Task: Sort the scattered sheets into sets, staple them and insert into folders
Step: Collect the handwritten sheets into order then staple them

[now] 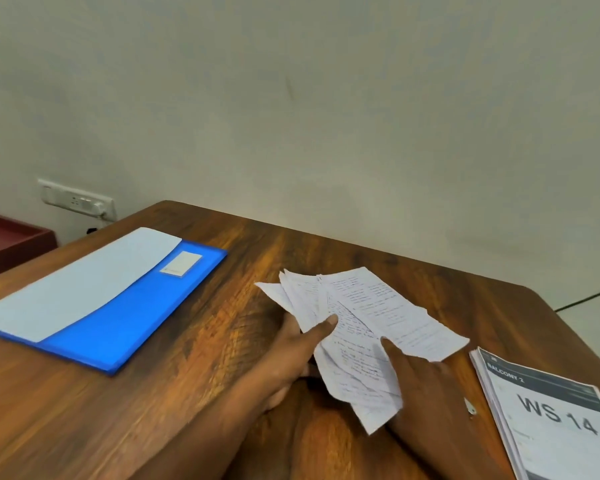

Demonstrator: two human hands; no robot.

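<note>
Wood-grain table point(174, 393) fills my view below a plain pale wall point(291, 81). On its left lies my flat blue plastic folder point(136, 317), 1 white sheet point(80, 282) resting on it. My left hand point(291, 355) pinches a fanned, crumpled bundle of handwritten sheets point(357, 327), thumb on top; my right hand point(420, 382) grips beneath. Printed booklets point(551, 420) lie at right.

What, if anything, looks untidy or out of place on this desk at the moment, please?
The handwritten sheets gripped by the left hand and right hand are crumpled and fanned out unevenly, edges misaligned. On the blue folder, a pale sheet overhangs the far edge. The printed stack looks neat.
</note>
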